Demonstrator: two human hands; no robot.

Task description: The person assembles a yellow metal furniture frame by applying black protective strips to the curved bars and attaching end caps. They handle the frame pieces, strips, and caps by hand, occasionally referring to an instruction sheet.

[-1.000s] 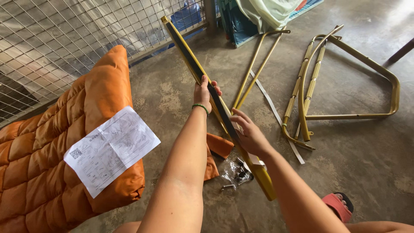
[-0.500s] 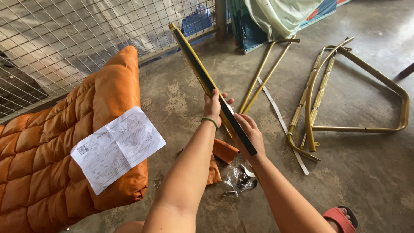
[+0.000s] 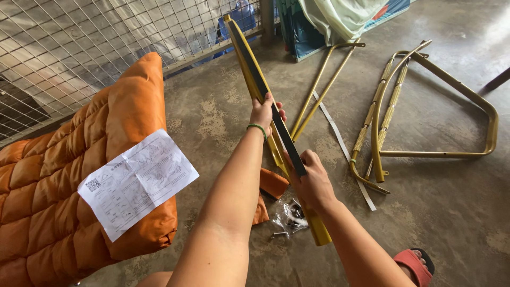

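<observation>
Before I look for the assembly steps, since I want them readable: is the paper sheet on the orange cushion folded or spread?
Spread. The paper sheet lies opened out, creased, printed side up, on the orange cushion.

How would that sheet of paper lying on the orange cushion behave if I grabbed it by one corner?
The paper sheet would probably flop and bend, since it looks thin and creased from folding. It seems very light, so a breeze or a nudge of the orange cushion could slide it off, as it lies loose on a sloping quilted surface. It may tear if pulled hard.

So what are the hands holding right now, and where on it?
Both grip one gold bar with a black strip: the left hand around its middle, the right hand lower, near the bottom end.
</observation>
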